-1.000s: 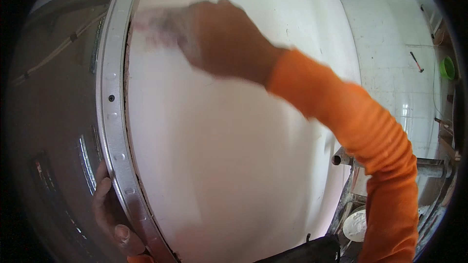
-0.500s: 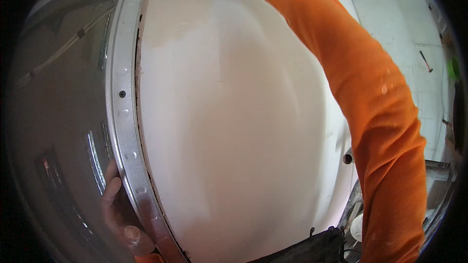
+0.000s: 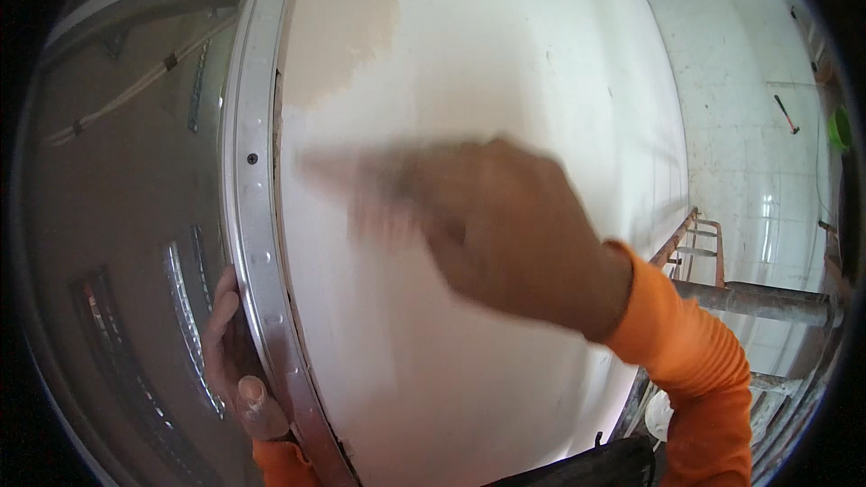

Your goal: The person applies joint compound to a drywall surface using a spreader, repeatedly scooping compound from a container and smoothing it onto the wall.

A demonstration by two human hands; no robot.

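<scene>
A long silvery metal profile [image 3: 262, 216] with a dark screw [image 3: 253, 159] in it runs along the left edge of a big white board [image 3: 451, 370]. My left hand [image 3: 236, 352] holds the profile's left side low down, its fingers lying along the flange and the thumb nearer to me. Over the middle of the board is my right hand [image 3: 496, 225], smeared by motion, with its fingers pointing left toward the profile. Whether those fingers hold anything is lost in the blur. A beige patch [image 3: 343, 18] covers the board's upper left part.
Left of the profile lies a dark, shiny surface [image 3: 135, 207] with light reflections. Metal scaffold tubes [image 3: 767, 302] stand at the right, above a pale tiled floor [image 3: 740, 153]. A hammer [image 3: 787, 114] and a green container [image 3: 840, 129] lie farther off. Something black [image 3: 586, 467] is at the bottom edge.
My right hand has come down from the top edge to the middle of the board. The view has shifted slightly, while my left hand stays at the profile.
</scene>
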